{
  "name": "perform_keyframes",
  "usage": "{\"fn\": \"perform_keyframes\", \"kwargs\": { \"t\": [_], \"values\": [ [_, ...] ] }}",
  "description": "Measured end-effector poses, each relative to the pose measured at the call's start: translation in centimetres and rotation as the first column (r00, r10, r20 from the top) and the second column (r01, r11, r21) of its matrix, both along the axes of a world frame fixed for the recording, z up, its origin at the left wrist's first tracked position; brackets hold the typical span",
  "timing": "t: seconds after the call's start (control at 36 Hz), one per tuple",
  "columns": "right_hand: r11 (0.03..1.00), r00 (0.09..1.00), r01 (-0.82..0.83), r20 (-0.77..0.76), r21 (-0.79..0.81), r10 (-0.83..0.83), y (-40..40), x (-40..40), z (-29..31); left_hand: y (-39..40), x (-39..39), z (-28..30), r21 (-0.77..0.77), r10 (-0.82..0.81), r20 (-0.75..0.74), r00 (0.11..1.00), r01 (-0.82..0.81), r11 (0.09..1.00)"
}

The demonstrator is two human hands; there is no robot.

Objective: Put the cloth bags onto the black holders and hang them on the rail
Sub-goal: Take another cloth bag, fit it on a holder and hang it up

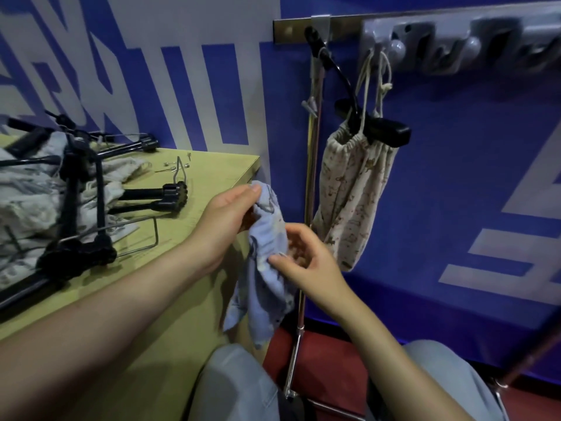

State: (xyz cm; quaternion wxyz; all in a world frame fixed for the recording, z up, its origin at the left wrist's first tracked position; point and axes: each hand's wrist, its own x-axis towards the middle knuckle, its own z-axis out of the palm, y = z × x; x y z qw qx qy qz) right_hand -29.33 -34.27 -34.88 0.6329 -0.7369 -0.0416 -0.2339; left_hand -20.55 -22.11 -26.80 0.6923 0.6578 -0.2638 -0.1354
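Observation:
A light blue cloth bag (267,268) hangs between my hands, in front of the table's right edge. My left hand (226,221) pinches its top. My right hand (303,256) grips its middle from the right. A cream patterned bag (349,192) hangs by its drawstrings, clamped in a black holder (376,126) whose hook reaches up to the metal rail (303,27). More black holders (82,208) lie on the table at left, tangled with a pile of cloth bags (27,192).
The yellow-green table (182,253) fills the lower left. A thin metal stand pole (308,192) rises just behind the blue bag. A grey hook rack (455,47) sits on the blue wall at upper right. My knees (243,387) are below.

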Motion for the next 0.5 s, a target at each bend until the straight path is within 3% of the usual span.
{"fn": "perform_keyframes", "kwargs": {
  "t": [0.08, 0.19, 0.31, 0.5],
  "values": [
    [0.979, 0.980, 0.197, 0.047, -0.054, -0.194, 0.30, 0.25, -0.25, -0.01, 0.29, 0.10, -0.057, 0.028, -0.075, 0.997, -0.033, 0.998],
    [0.856, 0.868, 0.489, 0.189, -0.170, -0.459, 0.03, 0.07, 0.06, -0.35, 0.17, 0.16, -0.151, -0.044, -0.221, 0.974, 0.010, 0.988],
    [0.812, 0.842, 0.535, 0.227, -0.233, -0.490, -0.14, -0.04, -0.03, -0.50, 0.28, 0.29, -0.266, -0.125, -0.358, 0.925, 0.027, 0.964],
    [0.793, 0.833, 0.549, 0.255, -0.264, -0.492, 0.19, -0.19, -0.59, -0.52, 0.24, 0.83, -0.363, -0.208, -0.432, 0.878, 0.042, 0.931]
  ]
}}
